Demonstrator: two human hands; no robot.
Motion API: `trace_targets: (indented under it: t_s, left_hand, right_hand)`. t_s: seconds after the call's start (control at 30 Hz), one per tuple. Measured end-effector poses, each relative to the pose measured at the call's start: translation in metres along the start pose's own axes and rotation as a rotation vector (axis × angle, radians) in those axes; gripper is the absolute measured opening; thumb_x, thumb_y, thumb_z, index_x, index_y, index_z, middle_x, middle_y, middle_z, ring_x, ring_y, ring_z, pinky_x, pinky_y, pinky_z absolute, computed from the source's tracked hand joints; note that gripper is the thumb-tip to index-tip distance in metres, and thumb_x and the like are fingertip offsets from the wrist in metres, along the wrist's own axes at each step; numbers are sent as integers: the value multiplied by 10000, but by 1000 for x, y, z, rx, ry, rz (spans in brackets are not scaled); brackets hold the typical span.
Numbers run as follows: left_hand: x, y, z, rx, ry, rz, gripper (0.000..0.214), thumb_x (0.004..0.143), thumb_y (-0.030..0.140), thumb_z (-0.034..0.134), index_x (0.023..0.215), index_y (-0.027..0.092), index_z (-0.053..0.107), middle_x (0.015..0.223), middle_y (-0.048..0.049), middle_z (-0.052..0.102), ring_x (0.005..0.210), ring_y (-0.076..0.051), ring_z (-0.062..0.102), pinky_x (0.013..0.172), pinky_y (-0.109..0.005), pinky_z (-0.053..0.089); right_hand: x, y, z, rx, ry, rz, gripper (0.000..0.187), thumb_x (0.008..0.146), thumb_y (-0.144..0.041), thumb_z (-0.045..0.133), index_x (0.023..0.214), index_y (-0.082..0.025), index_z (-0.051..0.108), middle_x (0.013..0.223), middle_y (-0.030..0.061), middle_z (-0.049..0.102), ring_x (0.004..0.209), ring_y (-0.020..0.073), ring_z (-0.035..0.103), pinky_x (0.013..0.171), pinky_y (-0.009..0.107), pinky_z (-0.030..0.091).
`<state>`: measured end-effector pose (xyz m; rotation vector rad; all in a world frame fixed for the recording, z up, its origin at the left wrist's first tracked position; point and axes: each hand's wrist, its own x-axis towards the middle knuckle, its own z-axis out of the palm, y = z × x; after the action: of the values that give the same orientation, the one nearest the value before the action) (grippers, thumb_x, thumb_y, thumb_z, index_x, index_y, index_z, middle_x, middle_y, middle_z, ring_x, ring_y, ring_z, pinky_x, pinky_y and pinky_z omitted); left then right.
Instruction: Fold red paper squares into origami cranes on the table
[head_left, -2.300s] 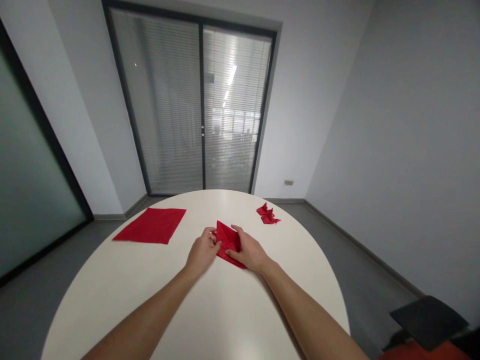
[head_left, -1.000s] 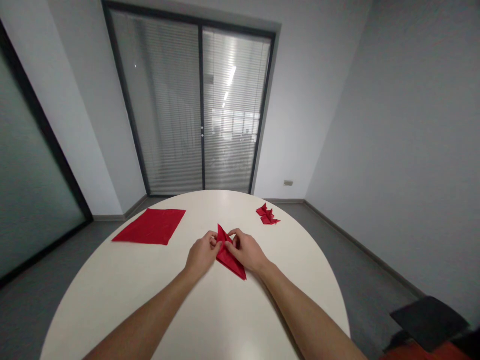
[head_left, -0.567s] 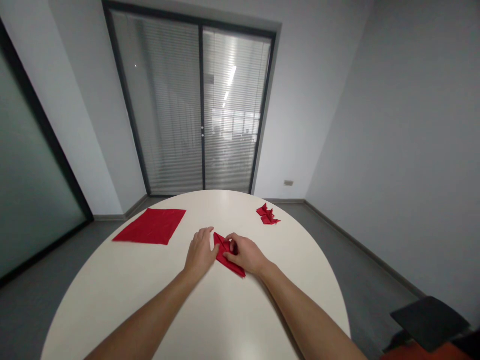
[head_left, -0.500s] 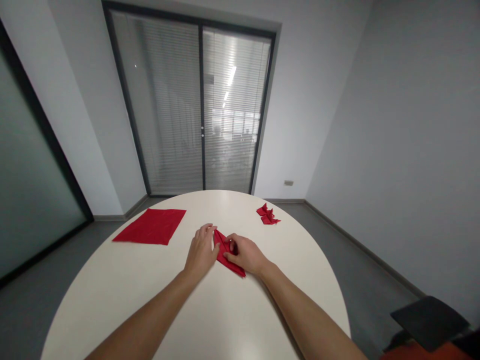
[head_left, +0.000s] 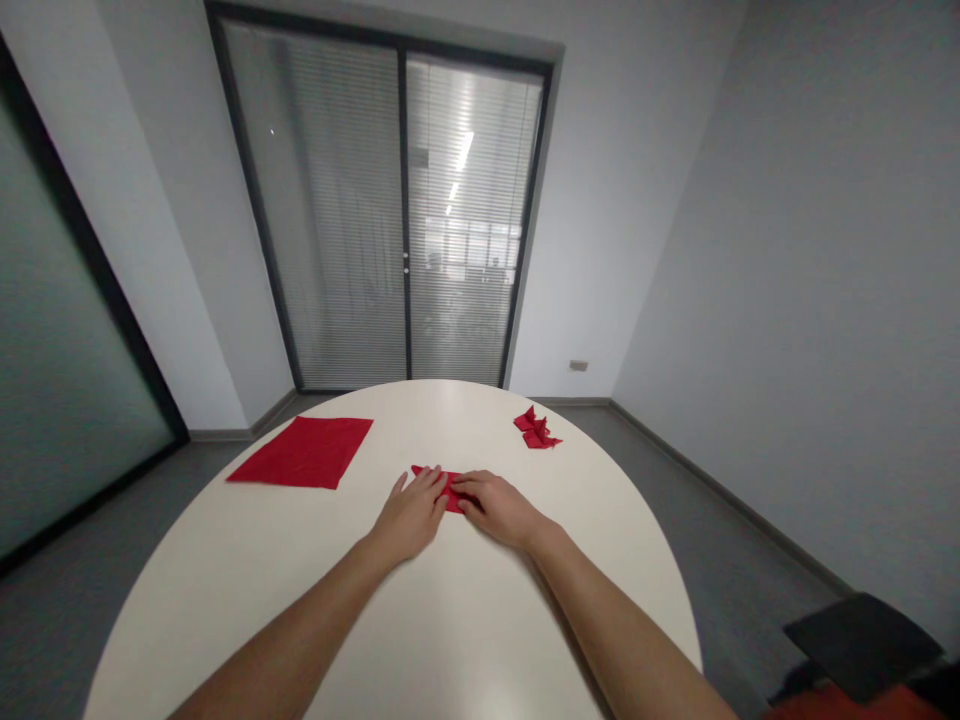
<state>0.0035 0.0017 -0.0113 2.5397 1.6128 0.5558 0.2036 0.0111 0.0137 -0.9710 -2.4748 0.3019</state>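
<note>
A piece of folded red paper [head_left: 454, 502] lies on the table between my two hands, its left tip showing past my fingers. My left hand [head_left: 411, 514] rests flat across its left part, fingers stretched out. Over the right part, my right hand [head_left: 501, 507] is closed with bent fingers pressed together on the paper. Both hands hide much of the folded paper, so its full shape cannot be seen.
On the round white table [head_left: 360, 620], a flat red sheet [head_left: 301, 455] lies at the left. Small folded red paper figures [head_left: 537, 432] sit close together at the back right. A dark chair [head_left: 862, 640] stands beyond the table at the lower right.
The folded paper has turned and now lies more nearly sideways. My left hand has moved right onto it and flattened, while my right hand has shifted only slightly.
</note>
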Motion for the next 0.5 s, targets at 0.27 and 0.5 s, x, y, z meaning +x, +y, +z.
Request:
trace_targets:
  t_s: [0.27, 0.5]
  left_hand:
    - [-2, 1, -4, 118, 71, -58, 525, 986, 321, 380, 1455, 97, 456, 1559, -177, 381, 1477, -319, 291, 1192, -544, 209]
    - [-2, -2, -2, -5, -97, 90, 561, 992, 339, 349, 1508, 121, 377, 1582, -145, 342, 1478, -260, 303, 1194, -468, 249]
  right_hand:
    - [-1, 12, -1, -37, -45, -86, 428, 965, -121, 427, 1344, -192, 614, 1409, 97, 587, 1316, 206, 537, 1194, 423, 313]
    - [-2, 7, -5, -82, -73, -16, 474, 959, -128, 421, 1414, -184, 542, 1452, 113, 542, 1375, 230, 474, 1189, 452, 316]
